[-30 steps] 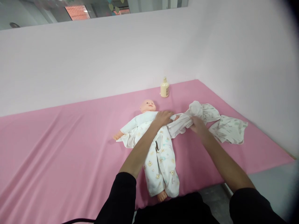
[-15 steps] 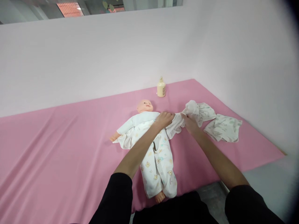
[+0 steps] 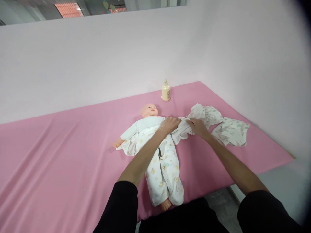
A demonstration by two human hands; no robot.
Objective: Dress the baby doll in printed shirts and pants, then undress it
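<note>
A baby doll [image 3: 148, 110] lies on its back, head toward the wall, in white pants [image 3: 165, 174] printed with bears. Its left-side arm in the picture wears a white sleeve, with the hand bare at the cuff. My left hand [image 3: 171, 125] is closed by the doll's other arm, gripping the white baby shirt [image 3: 152, 122] there. My right hand [image 3: 198, 127] pinches the stretched white cloth of the same side, a little further right. The doll's hand on this side is hidden by cloth and fingers.
A pale yellow pump bottle [image 3: 166, 92] stands near the wall beyond the doll. White printed baby clothes [image 3: 233, 131] lie rumpled at the right. The pink sheet [image 3: 60, 168] covers the table, whose front edge runs close to my body.
My right hand has shifted slightly on the cloth, its fingers now more over the top. My left hand stays in place. The view has moved a little.
</note>
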